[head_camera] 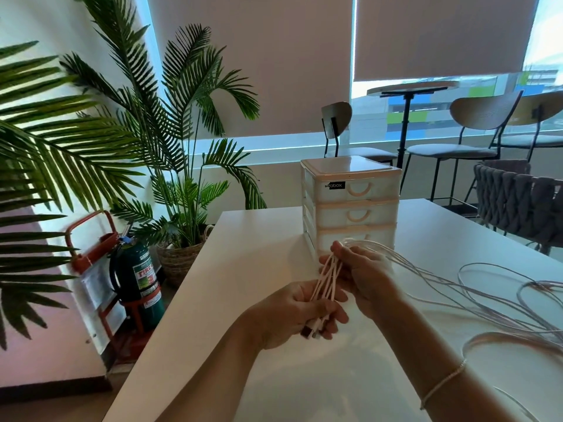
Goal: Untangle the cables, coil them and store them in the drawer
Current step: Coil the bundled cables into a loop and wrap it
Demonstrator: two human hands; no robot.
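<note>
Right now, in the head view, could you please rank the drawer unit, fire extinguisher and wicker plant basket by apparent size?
1. White plastic three-drawer unit
2. Green fire extinguisher
3. Woven wicker plant basket, partly hidden by the white table, so unsure.

The tabletop (304,376) is white, smooth and shiny. The drawer box (350,205) near its far edge looks like see-through plastic with a glossy lid. The cables (327,281) are thin, smooth and white, like plastic. A basket (178,260) under the plant looks woven and rough. The chair (518,193) past the far right corner looks like thick woven cloth.
</note>
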